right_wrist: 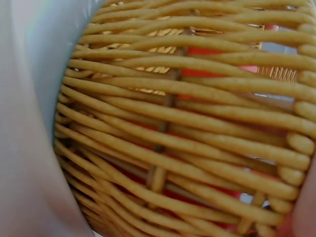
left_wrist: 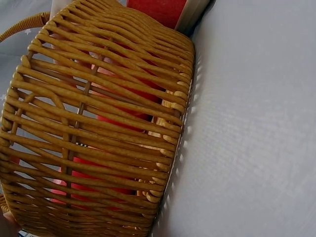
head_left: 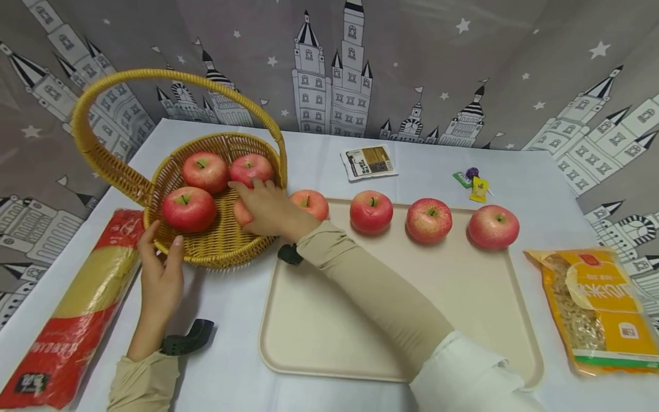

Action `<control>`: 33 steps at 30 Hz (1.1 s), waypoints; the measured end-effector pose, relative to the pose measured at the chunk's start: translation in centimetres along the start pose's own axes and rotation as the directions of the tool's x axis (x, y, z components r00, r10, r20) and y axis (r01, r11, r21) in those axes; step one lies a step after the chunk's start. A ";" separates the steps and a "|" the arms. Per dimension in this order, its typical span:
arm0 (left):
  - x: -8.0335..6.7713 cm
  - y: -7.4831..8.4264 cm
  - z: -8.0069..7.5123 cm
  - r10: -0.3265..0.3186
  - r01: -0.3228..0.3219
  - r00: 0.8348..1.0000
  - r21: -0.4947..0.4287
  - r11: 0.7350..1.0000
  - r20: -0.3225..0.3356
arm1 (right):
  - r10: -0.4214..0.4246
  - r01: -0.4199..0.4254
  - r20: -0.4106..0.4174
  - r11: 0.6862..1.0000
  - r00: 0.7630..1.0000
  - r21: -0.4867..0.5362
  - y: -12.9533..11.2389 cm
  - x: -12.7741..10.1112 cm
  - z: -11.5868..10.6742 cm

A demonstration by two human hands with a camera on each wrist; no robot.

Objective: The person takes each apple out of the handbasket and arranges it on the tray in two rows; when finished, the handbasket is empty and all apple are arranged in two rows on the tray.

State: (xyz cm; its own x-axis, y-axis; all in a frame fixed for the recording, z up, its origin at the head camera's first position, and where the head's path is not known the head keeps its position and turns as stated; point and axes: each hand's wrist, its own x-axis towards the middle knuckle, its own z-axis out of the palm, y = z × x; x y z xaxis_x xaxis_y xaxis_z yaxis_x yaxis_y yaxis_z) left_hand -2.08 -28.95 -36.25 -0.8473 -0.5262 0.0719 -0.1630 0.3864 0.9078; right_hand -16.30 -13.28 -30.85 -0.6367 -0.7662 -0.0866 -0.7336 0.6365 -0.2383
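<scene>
Right hand (head_left: 272, 208) grips apple (head_left: 241, 213) inside basket (head_left: 221, 261); left hand (head_left: 162, 281) at near-left rim, fingers extended. Looks like pick or set-down, can't tell which; next move probably needs clearance from neighbouring apples (head_left: 189, 210).

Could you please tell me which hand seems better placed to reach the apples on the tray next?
Probably the right hand: it reaches across the tray, close to the apples there, though it seems to grip another apple in the basket. The left hand is at the basket's rim, farther from the tray.
</scene>
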 end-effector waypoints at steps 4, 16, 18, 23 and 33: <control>0.0 0.1 0.1 0.004 -0.004 1.000 0.013 1.000 0.014 | -0.054 0.059 -0.079 0.996 0.995 0.061 0.6 -0.4 0.4; -0.2 0.3 0.1 -0.003 0.003 1.000 0.030 1.000 0.003 | -0.146 0.267 -0.333 0.895 0.932 0.356 1.2 -3.9 -0.5; -0.2 0.3 0.1 -0.003 0.003 1.000 0.029 1.000 0.002 | -0.170 0.323 -0.396 0.876 0.902 0.359 1.3 -5.0 -0.8; -0.2 0.3 0.1 -0.005 0.004 1.000 0.028 1.000 0.002 | -0.230 0.389 -0.452 0.872 0.862 0.297 1.7 -7.7 -0.9; 0.0 0.1 0.1 0.013 -0.013 1.000 0.026 1.000 0.000 | -0.350 0.441 -0.345 0.867 0.871 0.232 2.1 -12.0 1.5</control>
State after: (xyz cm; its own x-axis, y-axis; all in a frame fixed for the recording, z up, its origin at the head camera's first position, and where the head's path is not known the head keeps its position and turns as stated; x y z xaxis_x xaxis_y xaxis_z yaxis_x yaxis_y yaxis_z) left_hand -2.17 -28.82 -36.18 -0.8491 -0.5216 0.0836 -0.1655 0.4128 0.8956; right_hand -9.87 -2.89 -31.74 -0.3796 -0.8596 0.3420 -0.8617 0.1940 -0.4689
